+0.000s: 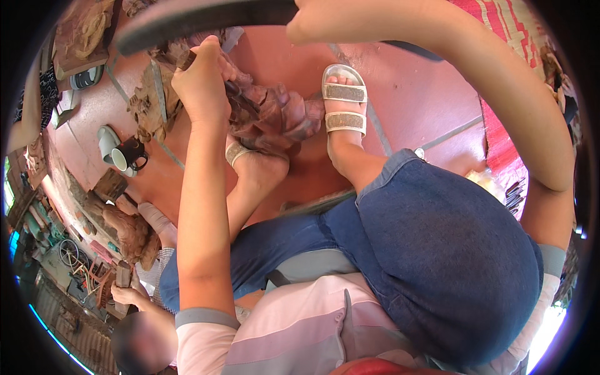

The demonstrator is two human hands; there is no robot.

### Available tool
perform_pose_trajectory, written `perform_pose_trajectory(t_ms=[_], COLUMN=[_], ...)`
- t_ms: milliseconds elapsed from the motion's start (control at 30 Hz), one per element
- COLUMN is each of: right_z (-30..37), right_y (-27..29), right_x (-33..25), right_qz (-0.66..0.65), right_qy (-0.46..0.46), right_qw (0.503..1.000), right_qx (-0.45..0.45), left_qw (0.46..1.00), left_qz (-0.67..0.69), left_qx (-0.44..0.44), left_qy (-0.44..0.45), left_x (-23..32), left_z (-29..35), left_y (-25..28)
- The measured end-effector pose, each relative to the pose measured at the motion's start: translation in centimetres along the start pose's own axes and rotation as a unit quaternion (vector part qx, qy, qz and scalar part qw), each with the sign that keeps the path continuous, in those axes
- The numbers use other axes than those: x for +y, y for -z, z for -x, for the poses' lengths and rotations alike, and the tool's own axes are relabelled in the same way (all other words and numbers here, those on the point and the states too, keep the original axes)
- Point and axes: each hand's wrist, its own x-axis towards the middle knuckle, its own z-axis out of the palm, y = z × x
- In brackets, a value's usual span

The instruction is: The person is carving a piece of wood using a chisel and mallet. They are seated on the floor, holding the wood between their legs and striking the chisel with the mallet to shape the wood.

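A carved piece of reddish-brown wood [275, 119] lies on the tiled floor between my sandalled feet. My left hand [203, 81] is closed around a short brown wooden handle [185, 59], probably a chisel's, at the carving's left end. The tool's lower end cannot be made out against the wood. High on the right, my right hand [319, 22] grips a long dark wooden club [206, 24]. The club reaches leftward above my left hand, apart from it, and part of it shows behind my right wrist.
A flat wood piece [153, 100] lies left of the carving. Further left are a black mug [129, 155], a grey slipper [107, 142] and another carving [87, 28]. At lower left, another person's hand [128, 294] touches a wooden block. A red mat [500, 131] lies right.
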Motion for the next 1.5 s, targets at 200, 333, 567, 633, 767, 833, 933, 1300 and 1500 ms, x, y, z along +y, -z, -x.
perform_pose_trajectory(t_ms=[200, 333, 567, 633, 767, 833, 933, 1300, 1500], right_z=[-1.7, -1.0, -0.4, -0.2, 0.6, 0.6, 0.7, 0.9, -0.3], right_y=[-2.4, -1.4, -1.0, -0.8, -1.3, -1.2, -0.9, -1.3, -1.5], right_x=[3.6, 3.1, 4.4, 4.7, 4.2, 4.0, 4.5, 4.0, 3.8], right_qz=[0.031, 0.110, 0.060, 0.048, 0.015, 0.000, -0.030, -0.035, 0.027], right_qy=[0.080, 0.050, 0.011, -0.008, -0.078, -0.091, -0.059, 0.042, 0.025], right_qw=[0.995, 0.992, 0.998, 0.998, 0.997, 0.995, 0.997, 0.998, 0.999], right_qx=[0.057, -0.020, -0.033, -0.037, -0.019, -0.027, -0.046, 0.040, 0.019], left_qw=[0.999, 0.999, 0.996, 0.996, 0.985, 0.996, 0.997, 0.995, 0.996], left_qz=[0.028, 0.032, -0.029, 0.030, 0.121, -0.003, -0.028, 0.007, -0.013], left_qx=[-0.002, -0.020, -0.071, -0.053, -0.119, -0.085, -0.078, -0.086, -0.078], left_qy=[0.031, 0.015, 0.043, 0.071, 0.038, -0.009, 0.010, 0.045, 0.041], left_x=[-0.2, -0.6, -0.3, -0.1, 1.6, 0.5, 0.4, -0.2, -0.1], left_z=[-0.1, -0.5, -1.0, -1.2, -1.7, -0.7, 0.4, -1.0, -0.2], left_y=[0.4, 0.3, -0.9, -0.5, 1.2, 0.2, -0.4, 0.6, 0.0])
